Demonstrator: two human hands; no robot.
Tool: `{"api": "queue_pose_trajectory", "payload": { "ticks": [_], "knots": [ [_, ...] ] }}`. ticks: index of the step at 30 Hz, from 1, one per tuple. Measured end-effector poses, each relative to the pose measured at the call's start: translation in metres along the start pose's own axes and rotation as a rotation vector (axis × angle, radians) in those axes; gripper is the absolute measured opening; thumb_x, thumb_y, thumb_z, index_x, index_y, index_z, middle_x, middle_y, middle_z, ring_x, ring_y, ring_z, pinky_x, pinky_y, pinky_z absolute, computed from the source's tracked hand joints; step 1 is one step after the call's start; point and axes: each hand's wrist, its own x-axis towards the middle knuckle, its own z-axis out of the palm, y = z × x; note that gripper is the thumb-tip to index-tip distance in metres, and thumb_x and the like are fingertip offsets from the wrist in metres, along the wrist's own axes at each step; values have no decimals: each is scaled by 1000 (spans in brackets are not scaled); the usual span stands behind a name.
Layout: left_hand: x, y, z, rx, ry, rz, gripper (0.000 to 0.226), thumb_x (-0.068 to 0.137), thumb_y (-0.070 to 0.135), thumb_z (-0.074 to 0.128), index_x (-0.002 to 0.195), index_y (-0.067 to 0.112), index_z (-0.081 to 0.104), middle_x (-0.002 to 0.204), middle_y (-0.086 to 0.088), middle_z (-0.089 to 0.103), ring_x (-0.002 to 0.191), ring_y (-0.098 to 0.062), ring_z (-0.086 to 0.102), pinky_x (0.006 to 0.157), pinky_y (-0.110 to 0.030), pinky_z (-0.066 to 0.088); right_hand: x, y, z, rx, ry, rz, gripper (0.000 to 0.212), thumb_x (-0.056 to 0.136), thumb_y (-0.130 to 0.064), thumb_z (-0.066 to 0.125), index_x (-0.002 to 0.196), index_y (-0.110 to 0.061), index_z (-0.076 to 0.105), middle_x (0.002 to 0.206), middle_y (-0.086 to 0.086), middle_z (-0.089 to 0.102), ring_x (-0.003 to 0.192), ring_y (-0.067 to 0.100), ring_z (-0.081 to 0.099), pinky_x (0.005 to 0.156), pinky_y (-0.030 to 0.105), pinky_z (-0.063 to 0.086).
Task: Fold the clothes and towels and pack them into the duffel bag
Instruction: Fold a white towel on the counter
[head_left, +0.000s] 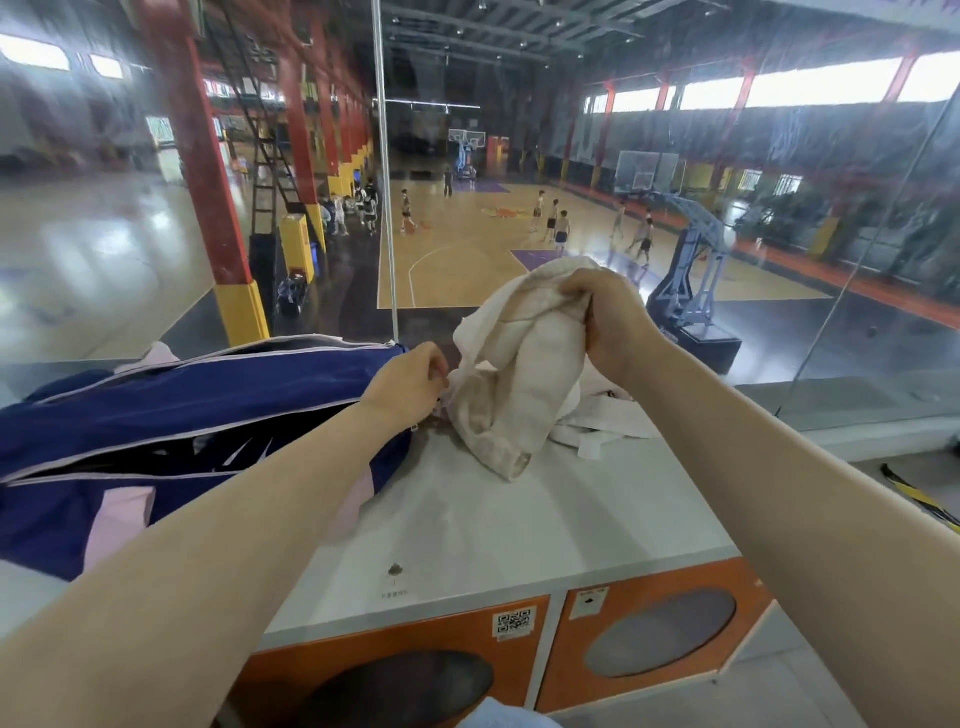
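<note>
A cream towel (519, 384) hangs bunched above the white countertop (545, 519), its lower end touching the surface. My right hand (610, 322) grips its upper part, held up at the far side. My left hand (410, 382) pinches the towel's left edge beside the bag's end. The navy and pink duffel bag (182, 415) lies on the left of the counter with its zip open and dark clothing showing inside. A white garment (608, 421) lies crumpled behind the towel.
The counter tops orange locker doors (654, 629) with round windows. A glass wall (384, 182) stands right behind the counter, overlooking a basketball court with players. A yellow-black strap (919, 499) lies on the floor at the right.
</note>
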Motion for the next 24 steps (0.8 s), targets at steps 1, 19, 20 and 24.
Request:
{"api": "queue_pose_trajectory", "payload": {
  "ticks": [1, 19, 20, 24],
  "knots": [
    [-1, -2, -2, -84, -46, -24, 14, 95, 20, 55, 108, 15, 52, 105, -2, 67, 92, -21, 65, 82, -39, 54, -1, -3, 0, 10, 7, 19, 35, 63, -10, 60, 98, -8, 62, 94, 12, 65, 90, 25, 63, 89, 42, 53],
    [-7, 6, -86, -134, 46, 179, 7, 94, 16, 46, 100, 19, 47, 90, -3, 61, 83, -23, 57, 66, -27, 39, -26, -51, 8, -848, -702, 112, 26, 88, -18, 70, 113, -12, 64, 107, 5, 72, 97, 17, 69, 86, 32, 56],
    [-6, 9, -97, -57, 5, 220, 13, 92, 22, 52, 104, 22, 46, 92, -1, 61, 83, -22, 59, 68, -26, 41, -27, -50, 13, -1041, -762, 105, 27, 84, -19, 74, 109, -15, 66, 104, 0, 71, 98, 15, 67, 87, 30, 54],
    [-2, 24, -126, 231, -168, 280, 43, 76, 52, 70, 108, 34, 46, 96, 15, 59, 85, -10, 59, 73, -32, 48, -13, -43, 33, -1738, -669, -8, 21, 81, -19, 73, 100, -19, 63, 88, -7, 59, 93, 19, 56, 74, 27, 44]
  ]
}}
